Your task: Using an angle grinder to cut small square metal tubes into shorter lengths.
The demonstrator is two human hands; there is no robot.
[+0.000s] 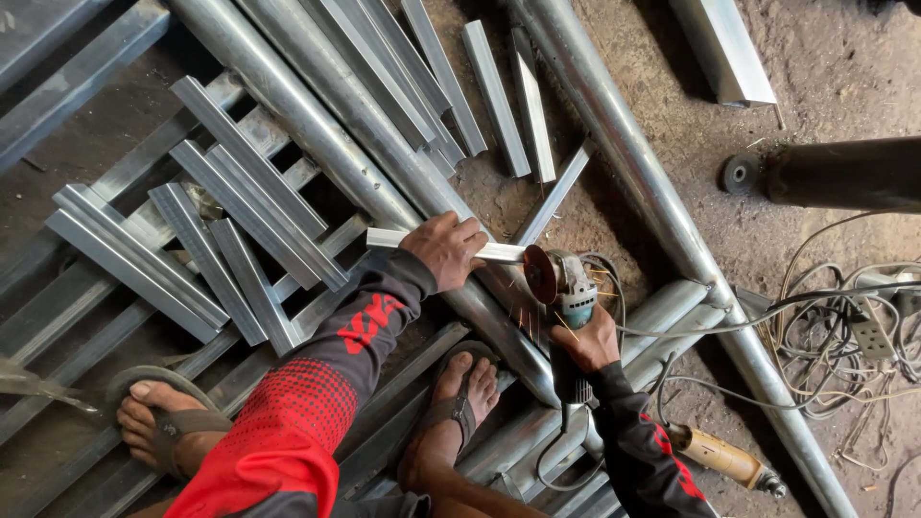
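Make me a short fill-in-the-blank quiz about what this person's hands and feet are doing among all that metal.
1. The left hand presses a short metal strip down onto a long ____.
2. The right hand holds a grinder that throws ____ where its disc meets the strip.
3. Both feet wear ____.
4. A power strip lies among tangled ____ on the dirt floor.

Missing words: pipe; sparks; sandals; cables

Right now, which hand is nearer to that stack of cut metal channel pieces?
Left. The left hand grips a metal strip just beside the stack of channel pieces; the right hand holds the angle grinder, farther away.
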